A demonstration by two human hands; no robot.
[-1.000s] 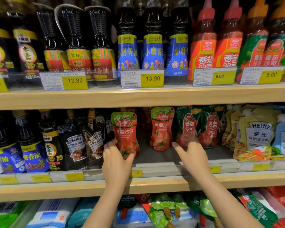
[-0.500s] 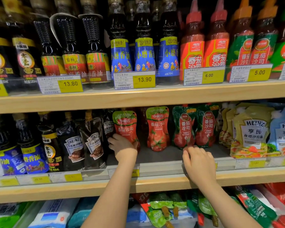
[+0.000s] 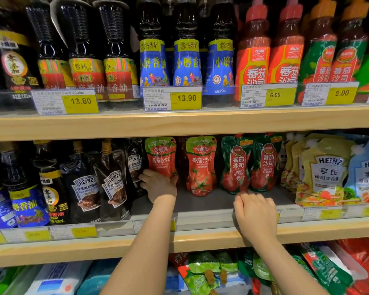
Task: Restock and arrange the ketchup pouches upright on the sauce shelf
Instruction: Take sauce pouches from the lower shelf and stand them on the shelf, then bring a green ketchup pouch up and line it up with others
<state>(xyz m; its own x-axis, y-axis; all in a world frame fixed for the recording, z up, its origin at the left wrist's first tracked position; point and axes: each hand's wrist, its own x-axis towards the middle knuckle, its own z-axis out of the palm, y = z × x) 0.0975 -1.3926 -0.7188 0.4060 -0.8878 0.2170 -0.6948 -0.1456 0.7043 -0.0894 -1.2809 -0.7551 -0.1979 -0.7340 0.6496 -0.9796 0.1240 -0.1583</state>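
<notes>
Four soft ketchup pouches stand upright in a row near the back of the middle wooden shelf [image 3: 200,237], so their labels face out for shoppers. The left hand [image 3: 159,185] reaches deep into the shelf, and its fingers wrap the bottom of the far-left red plastic ketchup pouch with a green top [image 3: 161,158], probably to keep it from flopping over. The next red pouch [image 3: 200,165] stands alone just beside it. The right hand [image 3: 255,211] lies palm down on the shelf, its fingers loose and holding nothing, with the tips just in front of the green ketchup pouch with a tomato picture [image 3: 234,167]; I cannot tell if they touch it. Both arms stretch forward.
</notes>
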